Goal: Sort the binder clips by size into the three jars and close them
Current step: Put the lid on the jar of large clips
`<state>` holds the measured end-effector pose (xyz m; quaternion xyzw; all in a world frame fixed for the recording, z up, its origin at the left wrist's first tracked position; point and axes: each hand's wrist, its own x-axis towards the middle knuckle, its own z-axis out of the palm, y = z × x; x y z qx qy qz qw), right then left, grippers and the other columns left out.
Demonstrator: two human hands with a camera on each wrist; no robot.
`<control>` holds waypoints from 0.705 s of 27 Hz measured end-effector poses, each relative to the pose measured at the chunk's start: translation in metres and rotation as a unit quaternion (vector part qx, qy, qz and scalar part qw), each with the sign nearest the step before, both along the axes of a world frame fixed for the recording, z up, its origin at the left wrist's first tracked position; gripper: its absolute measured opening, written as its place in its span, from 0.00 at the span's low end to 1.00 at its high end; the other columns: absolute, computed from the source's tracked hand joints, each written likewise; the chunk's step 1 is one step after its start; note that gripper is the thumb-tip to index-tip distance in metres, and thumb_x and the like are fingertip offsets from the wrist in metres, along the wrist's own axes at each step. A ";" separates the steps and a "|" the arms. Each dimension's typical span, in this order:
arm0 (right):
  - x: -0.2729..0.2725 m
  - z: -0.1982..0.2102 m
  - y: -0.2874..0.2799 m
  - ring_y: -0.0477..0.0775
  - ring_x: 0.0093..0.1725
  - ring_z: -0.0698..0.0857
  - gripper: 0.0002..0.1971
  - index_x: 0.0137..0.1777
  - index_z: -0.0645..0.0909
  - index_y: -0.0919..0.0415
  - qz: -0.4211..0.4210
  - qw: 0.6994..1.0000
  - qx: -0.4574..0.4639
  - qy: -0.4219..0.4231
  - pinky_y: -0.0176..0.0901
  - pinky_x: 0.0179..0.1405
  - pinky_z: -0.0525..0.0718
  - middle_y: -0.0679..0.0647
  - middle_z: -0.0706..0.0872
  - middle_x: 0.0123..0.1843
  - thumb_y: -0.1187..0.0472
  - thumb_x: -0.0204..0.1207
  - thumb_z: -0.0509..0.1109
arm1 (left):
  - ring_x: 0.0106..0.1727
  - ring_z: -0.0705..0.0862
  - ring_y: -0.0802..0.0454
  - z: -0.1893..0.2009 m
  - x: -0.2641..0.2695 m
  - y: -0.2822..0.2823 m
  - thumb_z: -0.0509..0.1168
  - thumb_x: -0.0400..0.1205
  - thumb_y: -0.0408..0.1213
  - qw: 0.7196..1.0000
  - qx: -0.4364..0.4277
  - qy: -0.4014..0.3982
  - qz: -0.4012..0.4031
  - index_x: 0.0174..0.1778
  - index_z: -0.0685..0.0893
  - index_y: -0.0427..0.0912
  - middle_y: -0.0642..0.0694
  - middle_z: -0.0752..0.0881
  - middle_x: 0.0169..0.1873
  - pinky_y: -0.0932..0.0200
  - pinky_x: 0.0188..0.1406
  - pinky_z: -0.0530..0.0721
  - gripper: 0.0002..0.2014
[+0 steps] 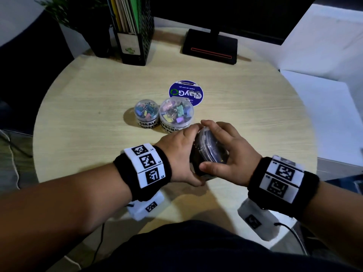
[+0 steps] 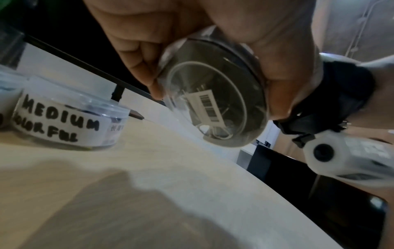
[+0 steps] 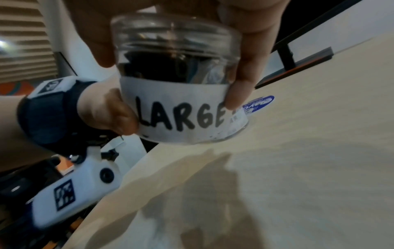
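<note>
Both hands hold the clear jar labelled LARGE (image 3: 183,107), tilted just above the wooden table (image 1: 98,91); dark clips show inside it. My left hand (image 1: 176,152) grips the jar's body near the base, whose barcode sticker (image 2: 210,107) shows in the left wrist view. My right hand (image 1: 231,152) is curled round the clear lid (image 3: 177,33) at the top of the large jar (image 1: 212,148). Beyond the hands stand the small jar (image 1: 146,114) and the medium jar (image 1: 176,114) (image 2: 70,118), side by side, holding colourful clips and topped by clear lids.
A round blue sticker (image 1: 185,93) lies flat behind the medium jar. At the table's back stand a black mesh file holder (image 1: 135,30), a plant pot (image 1: 98,40) and a monitor base (image 1: 210,47). The table's front edge runs just below my wrists.
</note>
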<state>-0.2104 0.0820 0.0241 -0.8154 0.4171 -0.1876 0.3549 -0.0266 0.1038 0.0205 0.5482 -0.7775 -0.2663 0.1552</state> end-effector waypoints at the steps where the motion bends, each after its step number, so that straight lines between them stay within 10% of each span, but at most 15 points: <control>1: 0.001 0.001 -0.002 0.46 0.63 0.76 0.44 0.74 0.56 0.39 -0.017 1.000 -0.015 -0.017 0.26 0.65 0.70 0.57 0.72 0.67 0.35 0.57 0.69 | 0.63 0.79 0.53 0.000 0.001 -0.003 0.83 0.53 0.53 0.999 0.002 0.031 0.007 0.74 0.64 0.45 0.50 0.79 0.63 0.64 0.62 0.75 0.55; 4: 0.003 0.002 -0.008 0.41 0.55 0.80 0.40 0.71 0.63 0.37 -0.109 0.984 0.035 -0.138 0.25 0.60 0.75 0.59 0.76 0.65 0.38 0.56 0.70 | 0.64 0.79 0.60 -0.004 0.007 -0.012 0.82 0.50 0.55 0.972 0.035 0.229 0.040 0.72 0.67 0.53 0.54 0.80 0.62 0.65 0.68 0.73 0.53; 9: 0.008 0.000 -0.009 0.62 0.60 0.83 0.41 0.70 0.64 0.26 -0.154 0.955 0.099 -0.233 0.65 0.60 0.82 0.59 0.78 0.68 0.28 0.54 0.74 | 0.64 0.80 0.61 -0.005 0.001 -0.017 0.70 0.64 0.68 0.915 0.093 0.391 0.031 0.70 0.62 0.53 0.53 0.77 0.61 0.60 0.65 0.78 0.43; 13: 0.012 -0.003 -0.007 0.60 0.67 0.78 0.41 0.72 0.62 0.31 -0.132 0.959 0.078 -0.239 0.64 0.68 0.75 0.61 0.76 0.70 0.27 0.58 0.71 | 0.46 0.81 0.76 -0.003 -0.012 -0.011 0.58 0.69 0.70 0.880 0.063 0.466 0.063 0.66 0.60 0.40 0.55 0.77 0.49 0.77 0.49 0.78 0.42; 16: 0.011 -0.005 -0.005 0.63 0.68 0.77 0.42 0.74 0.60 0.36 -0.121 0.960 0.062 -0.246 0.64 0.68 0.75 0.62 0.76 0.70 0.28 0.61 0.70 | 0.47 0.83 0.61 -0.002 -0.010 -0.014 0.64 0.63 0.74 0.854 0.113 0.501 0.083 0.63 0.64 0.46 0.51 0.81 0.46 0.63 0.51 0.82 0.42; 19: 0.011 -0.002 0.000 0.59 0.68 0.75 0.42 0.76 0.58 0.43 -0.082 0.969 0.003 -0.235 0.37 0.64 0.78 0.61 0.73 0.69 0.30 0.64 0.68 | 0.63 0.81 0.44 -0.002 -0.005 -0.020 0.66 0.65 0.72 0.834 0.195 0.505 0.104 0.60 0.69 0.54 0.41 0.79 0.62 0.43 0.61 0.79 0.35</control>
